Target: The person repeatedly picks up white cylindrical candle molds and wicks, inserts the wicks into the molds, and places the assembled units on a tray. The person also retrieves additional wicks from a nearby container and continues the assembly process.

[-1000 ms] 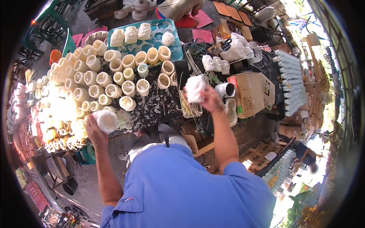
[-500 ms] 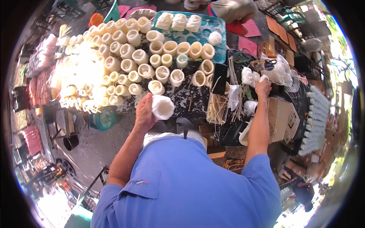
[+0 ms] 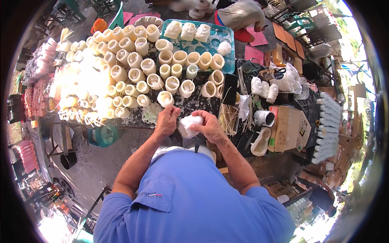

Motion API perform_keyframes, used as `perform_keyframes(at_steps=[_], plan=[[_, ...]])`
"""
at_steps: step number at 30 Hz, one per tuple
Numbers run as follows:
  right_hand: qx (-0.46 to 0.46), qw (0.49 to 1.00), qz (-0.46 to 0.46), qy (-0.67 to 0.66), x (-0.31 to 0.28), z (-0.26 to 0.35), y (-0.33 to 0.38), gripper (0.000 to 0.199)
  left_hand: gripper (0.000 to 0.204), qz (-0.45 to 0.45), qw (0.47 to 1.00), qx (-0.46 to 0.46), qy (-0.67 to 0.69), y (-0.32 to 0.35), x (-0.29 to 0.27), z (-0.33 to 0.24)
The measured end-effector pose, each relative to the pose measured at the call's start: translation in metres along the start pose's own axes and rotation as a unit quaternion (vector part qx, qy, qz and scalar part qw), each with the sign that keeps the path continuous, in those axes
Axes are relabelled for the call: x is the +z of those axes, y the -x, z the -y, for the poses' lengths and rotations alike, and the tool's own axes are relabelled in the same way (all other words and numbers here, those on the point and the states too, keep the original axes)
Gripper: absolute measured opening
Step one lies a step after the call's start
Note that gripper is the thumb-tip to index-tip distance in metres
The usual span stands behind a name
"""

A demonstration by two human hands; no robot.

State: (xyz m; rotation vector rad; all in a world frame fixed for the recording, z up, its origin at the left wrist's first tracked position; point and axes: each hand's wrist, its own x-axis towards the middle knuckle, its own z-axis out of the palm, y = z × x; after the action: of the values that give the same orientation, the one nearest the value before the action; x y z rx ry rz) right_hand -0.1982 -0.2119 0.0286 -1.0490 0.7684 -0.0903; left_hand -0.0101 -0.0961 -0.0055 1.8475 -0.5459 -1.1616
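Flake-strewn black tabletop [image 3: 195, 104] just beyond the grip, with loads of pale hollow cups [image 3: 148, 66] off to its left. Gripping a white lump [image 3: 187, 126] in the right hand [image 3: 210, 128], just beside the left hand [image 3: 165, 122]; honestly can't tell if pinching anything there.

White lump [image 3: 189, 128] matt, uneven; cream cups [image 3: 187, 93] waxy-looking, smooth-walled; teal tray [image 3: 216, 35] moulded plastic; clear bag [image 3: 290, 77] crinkled plastic; carton [image 3: 289, 129] matt cardboard; blue shirt [image 3: 198, 198] matt cloth

White piece [image 3: 186, 128] now in right fingers [image 3: 206, 116]
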Motion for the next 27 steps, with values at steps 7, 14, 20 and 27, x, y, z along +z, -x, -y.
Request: perform_keyframes(at_steps=[7, 14, 20, 27], plan=[[-0.049, 0.942, 0.019, -0.330, -0.016, -0.058, -0.018, 0.045, 0.044, 0.260, 0.840, -0.103, 0.465, -0.008, -0.009, 0.027], [-0.087, 0.905, 0.064, -0.411, 0.011, -0.083, -0.031, 0.048, 0.068, 0.452, 0.829, -0.091, 0.316, -0.018, -0.044, 0.059], [-0.071, 0.929, 0.109, -0.347, 0.019, -0.062, -0.028, 0.066, 0.048, 0.379, 0.828, -0.057, 0.410, 0.000, -0.043, 0.069], [-0.045, 0.964, 0.092, -0.246, 0.022, -0.028, 0.000, 0.083, 0.017, 0.293, 0.891, 0.039, 0.344, 0.002, -0.022, 0.039]])
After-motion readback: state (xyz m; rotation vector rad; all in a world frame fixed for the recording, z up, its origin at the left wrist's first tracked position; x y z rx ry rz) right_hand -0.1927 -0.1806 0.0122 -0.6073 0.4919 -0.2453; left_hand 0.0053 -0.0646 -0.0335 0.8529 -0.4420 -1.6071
